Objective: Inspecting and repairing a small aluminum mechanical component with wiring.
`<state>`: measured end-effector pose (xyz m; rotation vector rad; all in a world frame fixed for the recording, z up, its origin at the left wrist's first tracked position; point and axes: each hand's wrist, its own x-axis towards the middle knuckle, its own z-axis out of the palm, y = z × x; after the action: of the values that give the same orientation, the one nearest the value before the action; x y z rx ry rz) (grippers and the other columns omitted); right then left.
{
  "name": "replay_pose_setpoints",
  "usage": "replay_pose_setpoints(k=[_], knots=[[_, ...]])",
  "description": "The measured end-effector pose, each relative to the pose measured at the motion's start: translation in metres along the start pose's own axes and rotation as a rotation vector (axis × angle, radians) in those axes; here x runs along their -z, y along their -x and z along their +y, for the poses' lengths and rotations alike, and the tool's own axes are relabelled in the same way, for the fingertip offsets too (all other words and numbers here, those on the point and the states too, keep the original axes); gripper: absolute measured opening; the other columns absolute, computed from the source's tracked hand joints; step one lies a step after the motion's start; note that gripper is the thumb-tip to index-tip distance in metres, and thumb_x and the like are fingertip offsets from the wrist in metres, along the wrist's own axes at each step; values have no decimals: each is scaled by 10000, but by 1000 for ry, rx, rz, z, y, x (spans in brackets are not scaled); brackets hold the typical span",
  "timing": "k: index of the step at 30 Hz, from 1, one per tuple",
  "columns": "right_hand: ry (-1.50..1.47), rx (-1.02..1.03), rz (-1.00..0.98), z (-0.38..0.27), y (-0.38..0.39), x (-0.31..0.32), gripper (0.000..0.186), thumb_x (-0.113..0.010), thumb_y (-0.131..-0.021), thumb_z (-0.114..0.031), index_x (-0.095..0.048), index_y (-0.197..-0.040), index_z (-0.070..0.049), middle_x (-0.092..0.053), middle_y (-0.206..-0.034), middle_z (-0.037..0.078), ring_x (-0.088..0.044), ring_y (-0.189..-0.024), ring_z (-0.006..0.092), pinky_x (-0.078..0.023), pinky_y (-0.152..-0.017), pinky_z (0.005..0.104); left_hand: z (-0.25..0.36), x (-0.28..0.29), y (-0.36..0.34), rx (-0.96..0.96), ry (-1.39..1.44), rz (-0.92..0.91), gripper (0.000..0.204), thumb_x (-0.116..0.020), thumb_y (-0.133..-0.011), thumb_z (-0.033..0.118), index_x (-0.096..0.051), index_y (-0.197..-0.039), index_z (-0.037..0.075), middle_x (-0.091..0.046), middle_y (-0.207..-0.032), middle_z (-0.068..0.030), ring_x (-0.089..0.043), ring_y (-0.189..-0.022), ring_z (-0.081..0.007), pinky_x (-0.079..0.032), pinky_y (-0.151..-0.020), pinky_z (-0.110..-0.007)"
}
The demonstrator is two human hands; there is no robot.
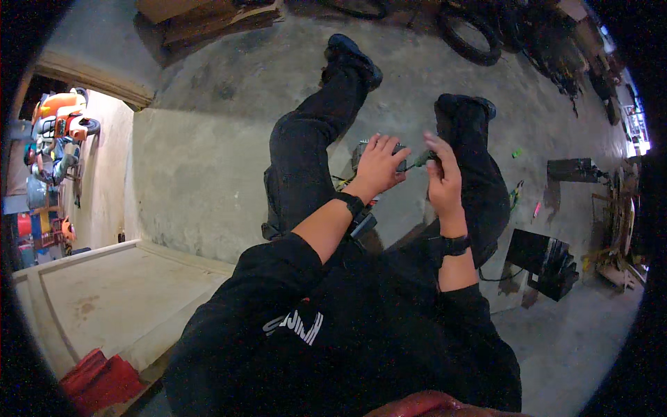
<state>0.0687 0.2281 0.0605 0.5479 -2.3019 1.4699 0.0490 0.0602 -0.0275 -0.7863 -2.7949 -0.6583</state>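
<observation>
Between my spread legs, my left hand (379, 165) lies over a small dark grey block-shaped device (401, 158), its fingers curled over the top and side. Much of the device is hidden under that hand. My right hand (445, 179) holds a tool with a dark green handle that looks like a screwdriver (422, 160). Its thin shaft points left toward the device; whether the tip touches cannot be made out. Yellow and dark wires (342, 182) show beside my left wrist.
A dark blue-black object (363, 225) is close to my lap. Black boxes (538, 256) and a dark block (573, 170) stand at the right, near a pink pen-like item (537, 208). Tyres (470, 35) lie far off. A pale panel (118, 299) fills the lower left.
</observation>
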Motion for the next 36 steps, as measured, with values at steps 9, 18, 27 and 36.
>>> replay_pose_setpoints(k=[9,18,27,36], knots=[[-218,-249,228,10,7,2,261,-512,-967,-15,-499,-1221,43,-571,-1205,126,-603,-1087,239,-470,-947,348,2,3,1,19,7,-5,607,-776,-698,384,-579,-1243,205,-519,-1287,-123,-440,-1268,-327,-268,-1121,-496],[107,-635,110,59,12,-1,321,-658,-908,-259,-600,-1061,16,-665,-943,166,-642,-838,278,-499,-764,373,3,1,-5,32,34,20,596,-767,-699,363,-581,-1250,230,-549,-1275,-102,-475,-1247,-326,-296,-1116,-489],[524,-608,-451,51,28,-30,316,-700,-834,-307,-648,-918,-7,-668,-902,244,-643,-862,426,-508,-745,485,1,0,-4,26,-13,41,613,-778,-657,256,-587,-1239,233,-552,-1268,-92,-483,-1233,-329,-314,-1110,-488],[632,-477,-367,48,32,-35,265,-645,-860,-284,-651,-916,-25,-673,-880,233,-651,-801,429,-519,-746,502,-1,-2,-3,16,-6,58,593,-783,-672,283,-593,-1231,230,-554,-1273,-103,-499,-1224,-325,-307,-1116,-490]])
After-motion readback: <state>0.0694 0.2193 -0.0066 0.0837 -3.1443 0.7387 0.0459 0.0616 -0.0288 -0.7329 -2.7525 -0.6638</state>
